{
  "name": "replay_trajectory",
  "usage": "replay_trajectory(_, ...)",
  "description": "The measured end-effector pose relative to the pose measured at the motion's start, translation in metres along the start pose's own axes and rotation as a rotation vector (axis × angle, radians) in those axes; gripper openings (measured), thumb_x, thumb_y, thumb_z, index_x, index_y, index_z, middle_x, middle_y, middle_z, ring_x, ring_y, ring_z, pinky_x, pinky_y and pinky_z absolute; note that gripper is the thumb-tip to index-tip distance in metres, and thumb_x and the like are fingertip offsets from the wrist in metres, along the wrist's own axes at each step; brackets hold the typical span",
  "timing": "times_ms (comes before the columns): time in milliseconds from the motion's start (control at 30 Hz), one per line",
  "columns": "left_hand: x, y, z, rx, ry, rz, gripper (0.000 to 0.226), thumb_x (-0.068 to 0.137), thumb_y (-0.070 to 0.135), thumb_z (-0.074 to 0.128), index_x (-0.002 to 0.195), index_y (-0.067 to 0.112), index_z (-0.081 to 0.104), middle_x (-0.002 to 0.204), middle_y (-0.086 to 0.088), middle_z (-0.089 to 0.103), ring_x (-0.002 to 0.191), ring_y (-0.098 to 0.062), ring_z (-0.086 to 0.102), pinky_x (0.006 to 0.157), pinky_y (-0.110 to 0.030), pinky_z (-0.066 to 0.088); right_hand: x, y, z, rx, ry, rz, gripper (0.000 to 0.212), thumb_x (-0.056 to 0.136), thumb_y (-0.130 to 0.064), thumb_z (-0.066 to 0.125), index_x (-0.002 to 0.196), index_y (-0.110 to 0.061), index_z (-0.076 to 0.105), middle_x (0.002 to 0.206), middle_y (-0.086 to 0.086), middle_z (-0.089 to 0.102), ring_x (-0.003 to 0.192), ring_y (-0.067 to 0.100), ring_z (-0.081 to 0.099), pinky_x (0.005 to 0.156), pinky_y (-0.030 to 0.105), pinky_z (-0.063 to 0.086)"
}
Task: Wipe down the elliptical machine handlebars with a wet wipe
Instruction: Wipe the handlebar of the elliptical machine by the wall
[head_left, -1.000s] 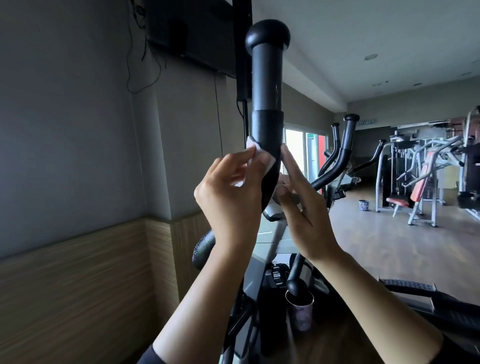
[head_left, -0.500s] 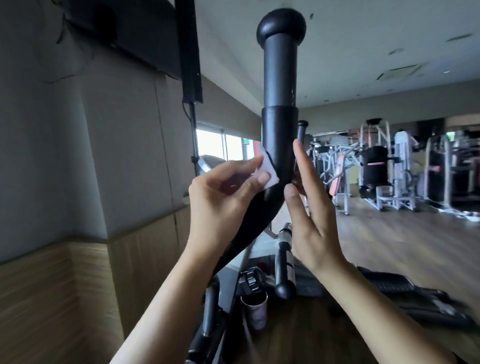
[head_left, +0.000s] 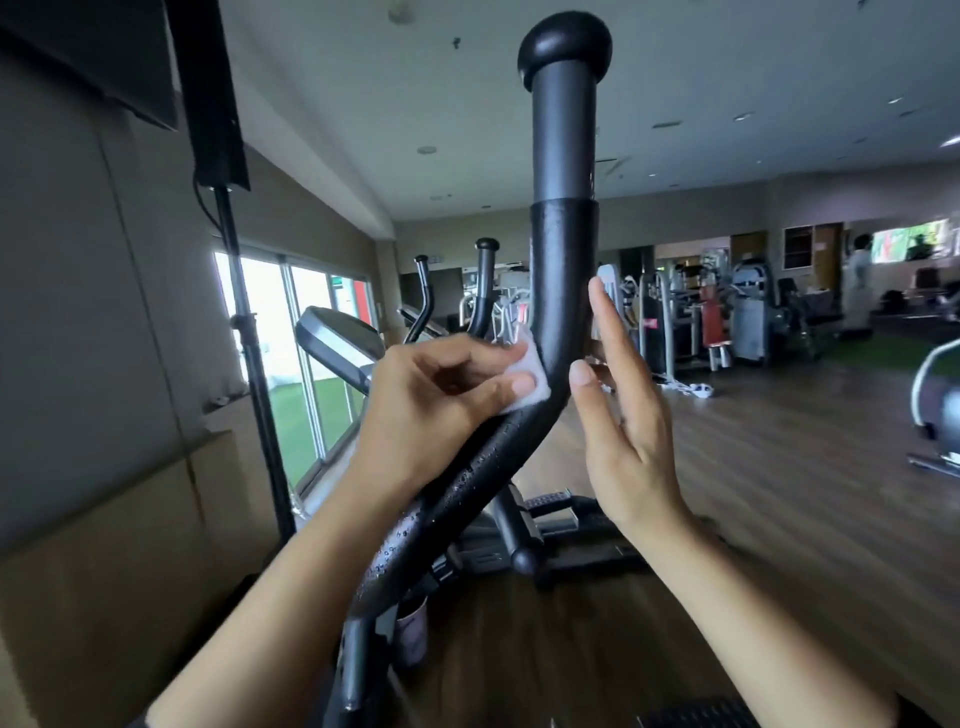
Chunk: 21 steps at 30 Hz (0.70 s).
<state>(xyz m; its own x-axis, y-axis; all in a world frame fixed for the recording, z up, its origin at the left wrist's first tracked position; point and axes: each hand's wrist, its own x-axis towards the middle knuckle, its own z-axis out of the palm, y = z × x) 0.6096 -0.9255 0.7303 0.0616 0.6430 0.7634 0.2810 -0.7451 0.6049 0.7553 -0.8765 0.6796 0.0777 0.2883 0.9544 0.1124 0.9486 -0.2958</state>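
A black elliptical handlebar (head_left: 563, 249) rises in the middle of the view, bends at hand height and ends in a round knob at the top. Water droplets cover its lower part. My left hand (head_left: 431, 405) pinches a small white wet wipe (head_left: 530, 371) and presses it against the left side of the bend. My right hand (head_left: 618, 410) stands upright on the right side of the bar with straight fingers; its thumb is at the bar, and the fingers reach up beside it.
A grey console (head_left: 340, 345) and other handlebars (head_left: 483, 291) stand behind. A black stand pole (head_left: 249, 338) runs along the left wall under a mounted screen. A cup (head_left: 410, 631) sits low on the machine. Gym machines (head_left: 748, 317) and a person (head_left: 860, 283) fill the far right.
My view has swung right and the handlebar now sits further right in frame. Both hands slid slightly down toward the bend, the wipe staying pressed on the bar.
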Motion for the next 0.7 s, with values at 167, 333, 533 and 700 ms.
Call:
replay_trajectory(167,0.006,0.001,-0.004,0.013,-0.004,-0.013,0.016,0.064,0.019,0.078,0.080,0.018,0.074,0.077,0.006,0.075,0.070,-0.008,0.067,0.075,-0.023,0.055,-0.002,-0.001,0.000,-0.041,0.002,-0.005,0.051,0.099,-0.009,0.040,0.147,-0.019,0.026,0.153,-0.014,0.027,0.143,0.003,0.023,0.114,0.017,0.021)
replay_trajectory(333,0.011,-0.003,0.010,-0.109,0.039,0.037,0.019,0.072,0.006,0.079,0.086,0.015,0.070,0.073,0.003,0.073,0.068,-0.006,0.066,0.069,-0.021,0.055,-0.005,-0.006,0.001,-0.092,0.009,0.009,0.050,0.099,-0.011,0.041,0.146,-0.020,0.027,0.154,-0.011,0.029,0.143,0.004,0.024,0.115,0.019,0.021)
replay_trajectory(533,0.016,-0.010,-0.015,-0.024,-0.171,0.015,0.019,0.064,0.020,0.079,0.081,0.018,0.070,0.078,-0.009,0.074,0.068,-0.011,0.066,0.069,-0.024,0.054,-0.010,-0.012,0.004,-0.148,0.018,0.043,0.051,0.099,-0.013,0.041,0.147,-0.022,0.026,0.153,-0.018,0.025,0.143,0.000,0.020,0.114,0.017,0.020)
replay_trajectory(700,0.017,-0.019,-0.011,-0.029,-0.143,0.035,0.017,0.071,0.018,0.082,0.082,0.024,0.070,0.078,-0.004,0.074,0.069,-0.010,0.065,0.073,-0.031,0.056,-0.016,-0.018,0.008,-0.188,0.047,0.073,0.051,0.099,-0.014,0.042,0.146,-0.027,0.027,0.153,-0.020,0.025,0.143,0.001,0.021,0.118,0.035,0.024)
